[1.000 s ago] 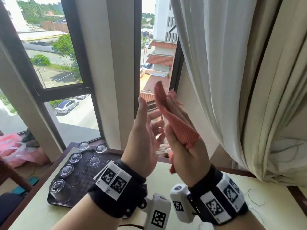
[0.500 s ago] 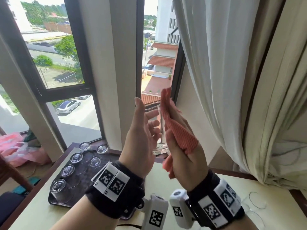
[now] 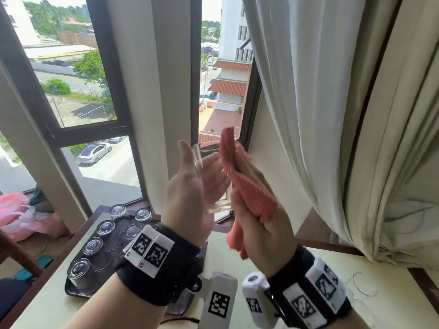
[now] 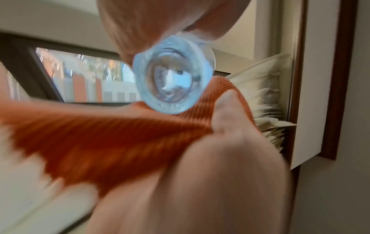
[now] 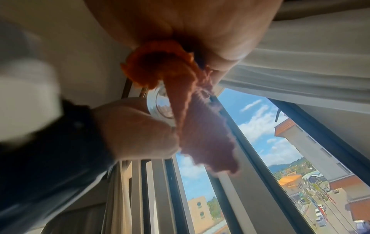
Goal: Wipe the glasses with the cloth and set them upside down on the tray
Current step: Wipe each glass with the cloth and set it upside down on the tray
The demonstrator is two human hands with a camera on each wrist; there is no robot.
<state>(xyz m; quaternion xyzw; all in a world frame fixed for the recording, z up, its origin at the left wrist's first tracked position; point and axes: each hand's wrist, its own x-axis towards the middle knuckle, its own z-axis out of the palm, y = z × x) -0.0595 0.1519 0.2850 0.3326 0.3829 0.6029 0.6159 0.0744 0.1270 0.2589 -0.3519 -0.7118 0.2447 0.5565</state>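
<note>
Wiping the glass [image 3: 209,179] well likely means turning it steadily in the left hand [image 3: 190,193] while the cloth [image 3: 247,186] rubs all round the wall, rim and base, with a firm enough grip that it cannot slip. The glass sits at the centre of the head view, raised in front of the window and well above the tray [image 3: 78,292] of upturned glasses at the lower left. The left hand's fingers curl round it, and the right hand [image 3: 259,229] just beside it pinches the cloth against its side.
</note>
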